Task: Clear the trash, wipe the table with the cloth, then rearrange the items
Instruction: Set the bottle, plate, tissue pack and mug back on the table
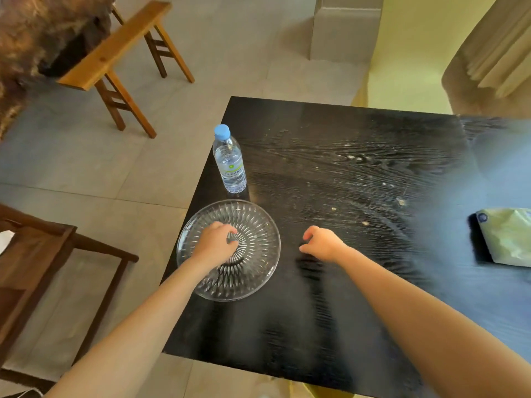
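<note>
A clear cut-glass plate (258,222) lies near the left edge of the black table (330,311). My left hand (214,244) rests inside the plate, fingers curled down onto its middle; whether anything is pinched there I cannot see. My right hand (323,244) hovers over the bare table just right of the plate, fingers loosely curled and apart, holding nothing. A water bottle (230,162) with a blue cap stands upright behind the plate. Pale crumbs (400,201) dot the table's middle. A green tissue pack (507,237) lies at the right edge.
A wooden bench (115,44) stands on the tiled floor at the far left. A dark wooden chair (43,254) sits close to the table's left side. Curtains (488,53) hang at the back right.
</note>
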The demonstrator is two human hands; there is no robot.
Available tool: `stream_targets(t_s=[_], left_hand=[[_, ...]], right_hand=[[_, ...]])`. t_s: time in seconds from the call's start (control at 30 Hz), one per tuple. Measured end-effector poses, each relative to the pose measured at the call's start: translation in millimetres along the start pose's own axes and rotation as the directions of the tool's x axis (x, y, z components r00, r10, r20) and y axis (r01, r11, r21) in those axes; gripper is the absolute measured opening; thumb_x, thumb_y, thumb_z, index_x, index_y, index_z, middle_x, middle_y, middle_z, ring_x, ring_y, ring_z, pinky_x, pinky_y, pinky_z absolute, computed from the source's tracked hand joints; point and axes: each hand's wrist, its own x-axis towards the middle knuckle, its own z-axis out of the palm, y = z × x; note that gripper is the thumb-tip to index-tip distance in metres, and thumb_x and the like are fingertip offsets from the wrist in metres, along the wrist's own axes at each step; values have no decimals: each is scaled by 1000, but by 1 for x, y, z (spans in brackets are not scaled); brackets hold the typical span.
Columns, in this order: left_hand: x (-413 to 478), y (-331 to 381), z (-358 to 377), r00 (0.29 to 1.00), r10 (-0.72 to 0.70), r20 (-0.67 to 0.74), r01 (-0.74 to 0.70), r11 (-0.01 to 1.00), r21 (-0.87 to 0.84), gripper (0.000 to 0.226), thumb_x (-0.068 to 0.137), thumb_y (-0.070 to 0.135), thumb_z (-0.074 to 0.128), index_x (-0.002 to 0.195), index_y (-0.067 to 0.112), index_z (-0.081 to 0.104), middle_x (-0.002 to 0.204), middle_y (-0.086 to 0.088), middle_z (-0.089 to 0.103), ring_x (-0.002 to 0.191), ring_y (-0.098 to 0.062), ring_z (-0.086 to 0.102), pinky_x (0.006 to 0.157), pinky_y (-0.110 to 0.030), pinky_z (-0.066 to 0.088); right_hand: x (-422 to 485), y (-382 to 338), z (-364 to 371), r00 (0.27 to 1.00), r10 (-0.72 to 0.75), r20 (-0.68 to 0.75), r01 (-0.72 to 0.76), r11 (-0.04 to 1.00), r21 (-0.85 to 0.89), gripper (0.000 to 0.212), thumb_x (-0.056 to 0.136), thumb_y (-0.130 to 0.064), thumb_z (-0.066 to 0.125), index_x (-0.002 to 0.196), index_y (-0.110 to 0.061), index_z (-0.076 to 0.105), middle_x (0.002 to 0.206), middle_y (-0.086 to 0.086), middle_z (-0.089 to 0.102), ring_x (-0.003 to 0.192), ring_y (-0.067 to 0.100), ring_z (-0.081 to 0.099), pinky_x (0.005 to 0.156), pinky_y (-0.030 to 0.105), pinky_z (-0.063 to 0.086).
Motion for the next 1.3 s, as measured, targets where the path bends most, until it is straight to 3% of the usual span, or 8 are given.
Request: stream_targets(t_s=[0.23, 0.43, 0.53, 0.63, 0.77, 0.93, 1.07, 1.3], left_hand=[[-1, 125, 5, 921, 189, 340, -250, 957, 144, 40, 92, 30, 51, 129, 17, 53, 129, -4, 59, 118, -21, 54, 96, -25, 39], [-8, 252, 34, 819, 305, 486, -470, 842, 264, 43, 94, 32, 48, 134, 16, 48, 137, -5, 53, 124, -22, 49, 99, -30, 38], [-15, 316, 53, 786, 333, 521, -530, 797, 289, 45, 95, 31, 47, 137, 15, 46, 138, -5, 51, 125, -22, 49, 99, -30, 39], [-22, 378, 74, 753, 332, 568, -582, 740, 338, 47, 95, 33, 46, 138, 15, 43, 140, -5, 49, 125, -22, 48, 99, -30, 39], [-13, 445, 107, 737, 268, 620, -588, 706, 394, 49, 94, 38, 46, 139, 18, 43, 142, -4, 47, 127, -22, 46, 105, -34, 39], [6, 503, 158, 780, 231, 582, -490, 803, 338, 52, 94, 40, 47, 141, 21, 37, 145, -5, 41, 124, -25, 47, 95, -38, 48], [17, 528, 203, 829, 260, 495, -418, 876, 240, 65, 92, 37, 50, 149, 20, 21, 149, -11, 38, 133, -30, 40, 103, -35, 37], [26, 539, 271, 906, 195, 376, -258, 958, 125, 73, 85, 41, 59, 147, 33, 22, 147, -17, 31, 128, -35, 43, 104, -39, 40]], right_hand=[[-52, 74, -78, 980, 81, 184, -33, 967, -252, 46, 92, -32, 54, 120, 5, 56, 123, 20, 60, 96, 24, 55, 84, 30, 44], [-113, 168, -135, 983, 180, 47, -164, 957, -239, 38, 95, -31, 48, 109, 1, 63, 116, 14, 61, 108, 29, 54, 87, 28, 43], [-132, 225, -161, 971, 238, 20, -222, 932, -288, 32, 93, -30, 52, 66, -14, 51, 69, 1, 47, 71, 22, 48, 63, 24, 41], [-147, 279, -187, 940, 330, 80, -293, 907, -303, 26, 92, -33, 53, 85, -9, 58, 66, 0, 49, 55, 14, 47, 55, 26, 45], [-164, 336, -221, 920, 382, 84, -344, 893, -290, 35, 95, -33, 46, 68, -11, 50, 65, -1, 48, 54, 12, 45, 48, 20, 33], [-158, 416, -243, 899, 411, -152, -426, 900, -90, 42, 90, -40, 51, 115, -6, 57, 112, 14, 62, 93, 28, 56, 71, 33, 44], [-150, 457, -246, 819, 458, -347, -423, 889, 174, 42, 90, -43, 49, 65, -9, 45, 66, 8, 49, 63, 24, 47, 50, 29, 33], [-129, 467, -231, 814, 429, -391, -350, 900, 258, 36, 94, -34, 45, 109, -2, 52, 106, 18, 58, 88, 31, 52, 67, 36, 38]])
